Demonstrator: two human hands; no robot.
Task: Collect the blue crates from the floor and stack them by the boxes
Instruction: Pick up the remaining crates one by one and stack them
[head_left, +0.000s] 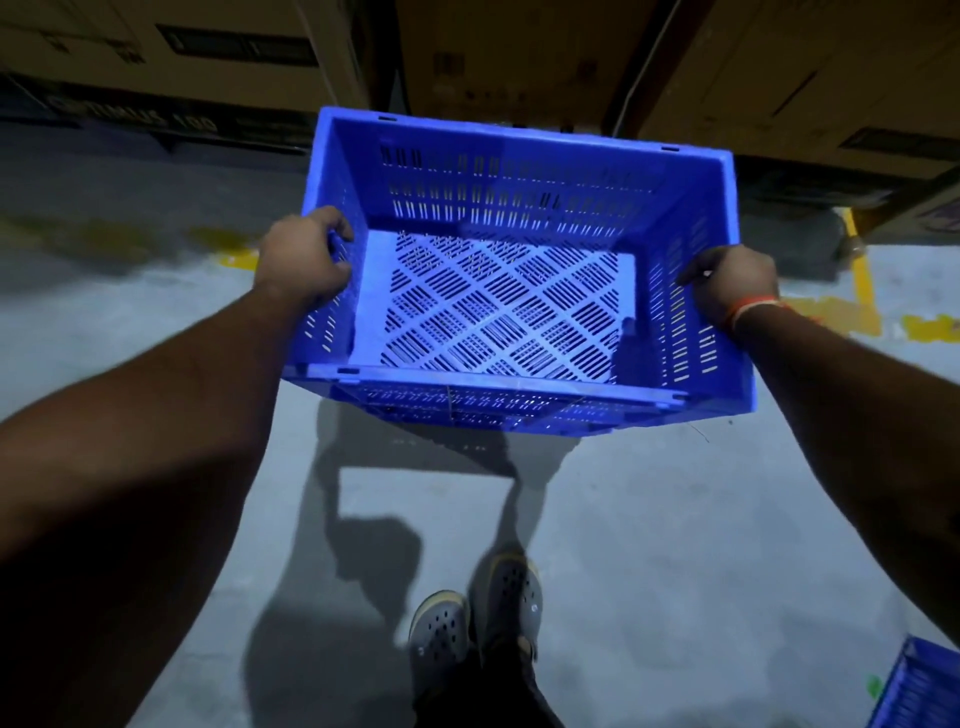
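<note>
Left hand (306, 260), right hand (735, 283) grip blue crate (498, 291) side rims; cardboard boxes (519, 57) just beyond far edge.

Bare grey floor (649, 545) lies open across the middle and lower frame. Cardboard boxes (810, 73) wall off the whole top edge. The held blue crate (509, 208) fills the centre, and a 2nd blue crate (919, 691) blocks the lower right corner.
</note>
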